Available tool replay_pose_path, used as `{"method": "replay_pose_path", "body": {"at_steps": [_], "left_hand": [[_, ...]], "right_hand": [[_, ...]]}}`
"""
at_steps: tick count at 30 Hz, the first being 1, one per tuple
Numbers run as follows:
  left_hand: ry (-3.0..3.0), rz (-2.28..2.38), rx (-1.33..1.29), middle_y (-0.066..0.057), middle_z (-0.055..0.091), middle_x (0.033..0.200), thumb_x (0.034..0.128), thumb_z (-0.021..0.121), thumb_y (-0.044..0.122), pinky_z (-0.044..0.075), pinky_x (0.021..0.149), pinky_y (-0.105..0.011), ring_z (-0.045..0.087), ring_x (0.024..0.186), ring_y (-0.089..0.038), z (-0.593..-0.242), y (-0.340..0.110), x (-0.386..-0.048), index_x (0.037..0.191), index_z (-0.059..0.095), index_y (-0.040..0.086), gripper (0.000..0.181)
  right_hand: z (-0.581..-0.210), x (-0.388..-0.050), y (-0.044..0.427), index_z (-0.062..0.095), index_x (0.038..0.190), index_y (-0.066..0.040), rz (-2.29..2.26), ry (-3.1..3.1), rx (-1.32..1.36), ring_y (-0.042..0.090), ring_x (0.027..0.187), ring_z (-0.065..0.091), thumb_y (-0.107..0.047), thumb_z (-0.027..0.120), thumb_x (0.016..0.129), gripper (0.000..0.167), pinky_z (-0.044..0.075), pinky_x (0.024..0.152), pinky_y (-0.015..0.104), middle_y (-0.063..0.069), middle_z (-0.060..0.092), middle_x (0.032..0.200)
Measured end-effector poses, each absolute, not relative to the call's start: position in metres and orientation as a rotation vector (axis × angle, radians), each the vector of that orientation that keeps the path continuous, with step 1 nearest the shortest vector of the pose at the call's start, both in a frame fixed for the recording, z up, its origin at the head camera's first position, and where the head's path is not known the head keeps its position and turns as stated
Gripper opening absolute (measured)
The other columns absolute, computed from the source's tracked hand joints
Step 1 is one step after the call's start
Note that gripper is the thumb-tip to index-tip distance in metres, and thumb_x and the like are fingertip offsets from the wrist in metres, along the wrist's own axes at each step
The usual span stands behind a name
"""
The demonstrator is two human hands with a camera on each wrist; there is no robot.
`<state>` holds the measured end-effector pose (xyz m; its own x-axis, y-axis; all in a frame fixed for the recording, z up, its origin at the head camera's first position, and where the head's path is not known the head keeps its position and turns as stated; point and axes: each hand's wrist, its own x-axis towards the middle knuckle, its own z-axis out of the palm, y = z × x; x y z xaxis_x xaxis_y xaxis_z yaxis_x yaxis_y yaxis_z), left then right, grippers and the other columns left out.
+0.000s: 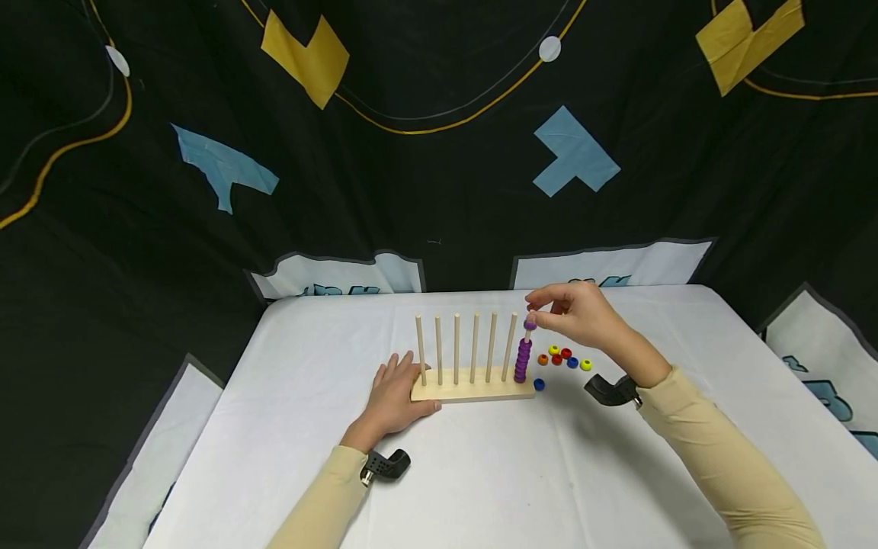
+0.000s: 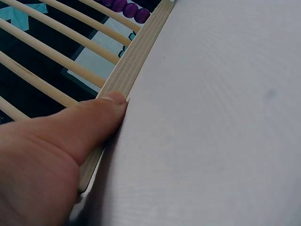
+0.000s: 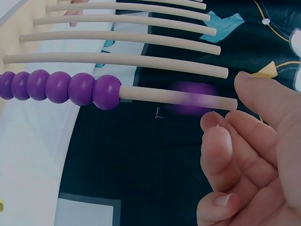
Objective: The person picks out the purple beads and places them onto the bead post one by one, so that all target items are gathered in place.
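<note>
A pale wooden rack with a row of upright pegs [image 1: 473, 390] stands on the table. My left hand [image 1: 394, 400] holds its left end, the thumb [image 2: 94, 120] against the front edge and the fingers toward the back. Purple beads [image 1: 523, 361] are stacked on the rightmost peg [image 3: 141, 93]. Higher on that peg, a single purple bead [image 3: 193, 98] is blurred, apart from both the stack and the fingertips. Just above the peg's tip is my right hand [image 1: 579, 314], its thumb and index finger parted with nothing between them.
Several loose red, yellow, orange and blue beads [image 1: 565, 354] lie right of the rack. One blue bead [image 1: 539, 384] sits close to its right end. White cloth covers the table [image 1: 480, 473]; a black curtain [image 1: 425, 198] hangs behind.
</note>
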<state>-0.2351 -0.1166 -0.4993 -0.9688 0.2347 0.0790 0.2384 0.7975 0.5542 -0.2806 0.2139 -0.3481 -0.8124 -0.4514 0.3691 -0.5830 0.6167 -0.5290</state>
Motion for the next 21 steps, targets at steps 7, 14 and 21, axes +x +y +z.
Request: {"method": "replay_pose_path", "body": {"at_steps": [7,14,21], "left_hand": [[-2.976,-0.922,-0.383,-0.026,0.033,0.163,0.0824,0.081,0.039,0.013,0.125,-0.065,0.019,0.155,-0.050,-0.4990,-0.1168,-0.2348,0.138,0.058,0.005,0.069],[-2.978,-0.924,-0.375,-0.026,0.033,0.163,0.0823,0.081,0.038,0.013,0.126,-0.065,0.019,0.155,-0.050,-0.4999,-0.1163,-0.2350,0.137,0.058,0.006,0.068],[-2.972,-0.933,-0.377,-0.026,0.033,0.163,0.0820,0.081,0.038,0.012,0.126,-0.065,0.019,0.155,-0.050,-0.5000,-0.1164,-0.2359,0.136,0.058,0.005,0.067]], "right_hand": [[-0.3486,-0.2793,0.2151,0.076,0.111,0.000,0.980,-2.632,0.853,0.015,0.067,0.054,-0.012,0.077,0.090,0.024,0.048,0.057,0.020,0.016,0.079,0.102],[-0.3488,-0.2790,0.2165,0.077,0.109,-0.001,0.995,-2.628,0.857,0.015,0.065,0.054,-0.012,0.077,0.090,0.022,0.047,0.056,0.020,0.016,0.079,0.101],[-0.3492,-0.2785,0.2183,0.077,0.109,-0.001,0.982,-2.629,0.853,0.015,0.067,0.054,-0.013,0.077,0.090,0.023,0.047,0.057,0.020,0.015,0.079,0.101]]}}
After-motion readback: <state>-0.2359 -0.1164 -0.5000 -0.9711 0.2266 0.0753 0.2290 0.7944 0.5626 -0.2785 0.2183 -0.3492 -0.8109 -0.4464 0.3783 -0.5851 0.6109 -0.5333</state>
